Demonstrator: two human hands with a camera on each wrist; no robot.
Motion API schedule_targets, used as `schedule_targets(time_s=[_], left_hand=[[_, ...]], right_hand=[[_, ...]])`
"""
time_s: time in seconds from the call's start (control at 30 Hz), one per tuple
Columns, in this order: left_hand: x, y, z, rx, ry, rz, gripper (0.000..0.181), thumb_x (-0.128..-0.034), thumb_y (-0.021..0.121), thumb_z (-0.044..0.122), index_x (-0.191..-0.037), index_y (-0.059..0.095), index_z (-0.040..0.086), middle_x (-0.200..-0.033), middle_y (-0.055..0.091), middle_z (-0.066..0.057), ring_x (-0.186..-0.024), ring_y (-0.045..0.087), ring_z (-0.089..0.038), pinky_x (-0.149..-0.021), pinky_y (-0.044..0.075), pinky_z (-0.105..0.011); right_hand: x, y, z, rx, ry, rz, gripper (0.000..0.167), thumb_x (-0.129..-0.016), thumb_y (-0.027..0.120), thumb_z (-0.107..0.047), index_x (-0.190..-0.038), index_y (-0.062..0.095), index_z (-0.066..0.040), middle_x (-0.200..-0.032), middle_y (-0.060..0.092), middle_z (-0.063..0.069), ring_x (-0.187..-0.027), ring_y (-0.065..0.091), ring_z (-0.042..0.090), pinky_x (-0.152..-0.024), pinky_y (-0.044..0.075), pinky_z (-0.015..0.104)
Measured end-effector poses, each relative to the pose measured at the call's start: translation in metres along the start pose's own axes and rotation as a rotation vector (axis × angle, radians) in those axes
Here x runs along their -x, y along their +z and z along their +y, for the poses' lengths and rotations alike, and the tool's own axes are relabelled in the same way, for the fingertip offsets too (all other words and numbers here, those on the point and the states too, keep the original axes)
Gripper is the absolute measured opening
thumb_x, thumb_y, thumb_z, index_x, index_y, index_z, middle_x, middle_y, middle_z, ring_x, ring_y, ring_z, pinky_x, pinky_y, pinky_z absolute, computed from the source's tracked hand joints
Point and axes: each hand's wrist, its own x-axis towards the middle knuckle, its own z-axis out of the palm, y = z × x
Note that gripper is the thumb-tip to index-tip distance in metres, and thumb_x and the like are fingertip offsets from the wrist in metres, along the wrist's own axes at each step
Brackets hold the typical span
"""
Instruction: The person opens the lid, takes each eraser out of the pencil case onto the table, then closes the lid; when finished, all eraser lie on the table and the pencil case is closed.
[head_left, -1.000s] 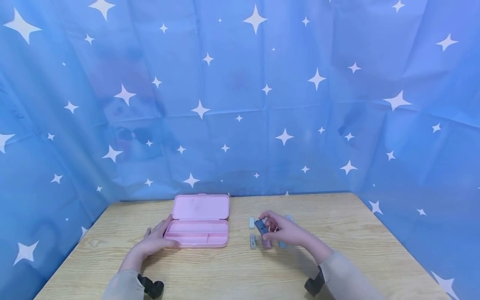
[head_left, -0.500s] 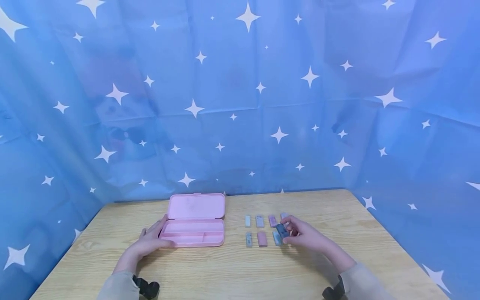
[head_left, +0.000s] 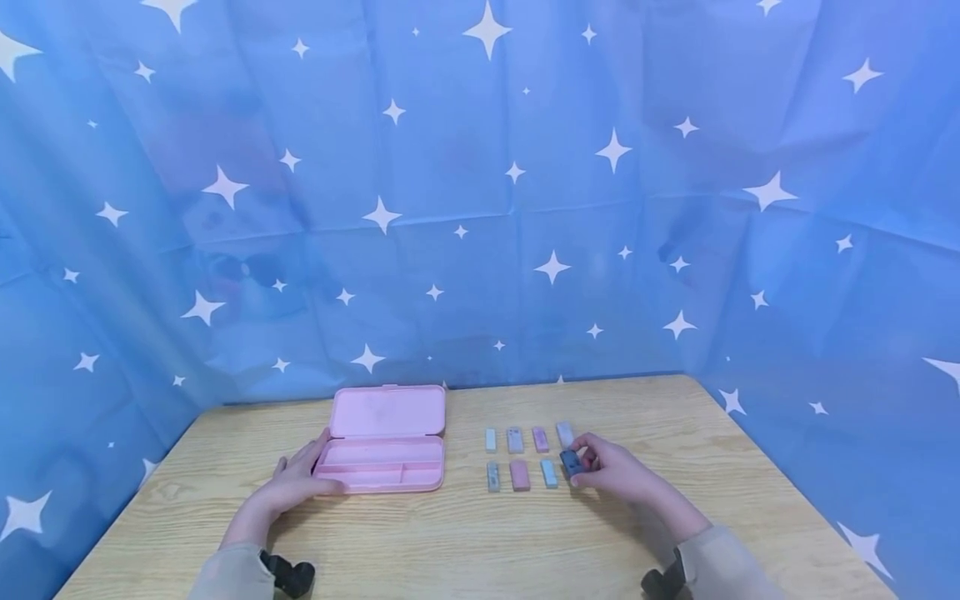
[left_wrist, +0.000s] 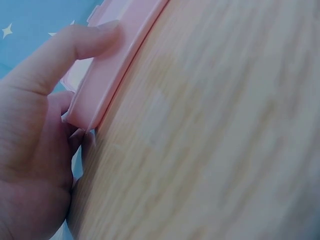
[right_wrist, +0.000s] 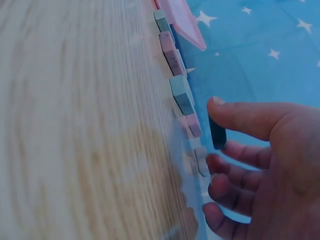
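Note:
In the head view a pink pencil case [head_left: 378, 477] stands with its lid [head_left: 388, 412] raised at the left of the table. My left hand [head_left: 288, 485] holds its left end; in the left wrist view the thumb [left_wrist: 97, 40] lies along the front wall and other fingers reach round the corner. Between thumb and index finger, my right hand [head_left: 618, 473] pinches a dark blue eraser [head_left: 572, 463] at the right end of the front row. In the right wrist view that eraser [right_wrist: 217, 131] is tilted upright, seemingly just above the table.
Small erasers lie in two rows: light blue [head_left: 491, 440], lavender [head_left: 514, 440], purple [head_left: 540, 440] and pale [head_left: 565, 433] behind; grey-blue [head_left: 492, 477], pink [head_left: 520, 476] and light blue [head_left: 549, 474] in front. A blue star-patterned curtain [head_left: 450, 183] hangs behind the wooden table [head_left: 450, 542].
My right hand has carried the dark blue eraser rightward past the other erasers, to the right end of the front row, and lower. The left hand keeps its hold on the case.

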Motion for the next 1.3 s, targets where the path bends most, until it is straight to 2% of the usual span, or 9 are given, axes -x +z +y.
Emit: schedule_targets(time_s=[0.17, 0.4, 0.8, 1.3], left_hand=[[0.0001, -0.0021, -0.0011, -0.004, 0.004, -0.004, 0.117, -0.0729, 0.079, 0.042, -0.155, 0.006, 0.003, -0.157, 0.009, -0.029, -0.143, 0.002, -0.048, -0.108, -0.014, -0.064], [-0.0012, -0.0042, -0.0035, -0.014, 0.009, -0.001, 0.116, -0.0733, 0.079, 0.043, -0.155, 0.006, 0.003, -0.157, 0.009, -0.029, -0.142, 0.002, -0.048, -0.108, -0.013, -0.065], [0.0017, -0.0026, -0.0024, -0.03, 0.002, 0.004, 0.117, -0.0733, 0.078, 0.043, -0.155, 0.005, 0.004, -0.157, 0.01, -0.029, -0.143, 0.002, -0.048, -0.108, -0.013, -0.065], [-0.001, 0.0006, -0.0019, -0.04, 0.002, 0.005, 0.117, -0.0726, 0.078, 0.044, -0.155, 0.007, 0.003, -0.156, 0.011, -0.029, -0.142, 0.003, -0.048, -0.108, -0.011, -0.066]], right_hand=[[-0.001, 0.0029, 0.0025, 0.064, 0.039, 0.036, 0.043, -0.081, 0.077, -0.012, -0.115, 0.055, 0.001, -0.08, 0.053, 0.003, -0.068, 0.05, 0.016, -0.057, 0.044, 0.028], [-0.0026, 0.0045, 0.0027, 0.081, 0.096, 0.064, 0.043, -0.081, 0.077, -0.011, -0.116, 0.056, 0.001, -0.075, 0.053, 0.004, -0.062, 0.048, 0.017, -0.051, 0.04, 0.028], [-0.0022, 0.0063, 0.0029, 0.121, 0.11, 0.051, 0.045, -0.08, 0.079, -0.014, -0.115, 0.056, 0.001, -0.077, 0.054, 0.003, -0.064, 0.048, 0.016, -0.053, 0.039, 0.028], [0.0, 0.0078, 0.0009, 0.155, 0.167, 0.078, 0.045, -0.076, 0.081, -0.011, -0.113, 0.057, -0.001, -0.077, 0.052, 0.003, -0.065, 0.047, 0.017, -0.055, 0.039, 0.031]])
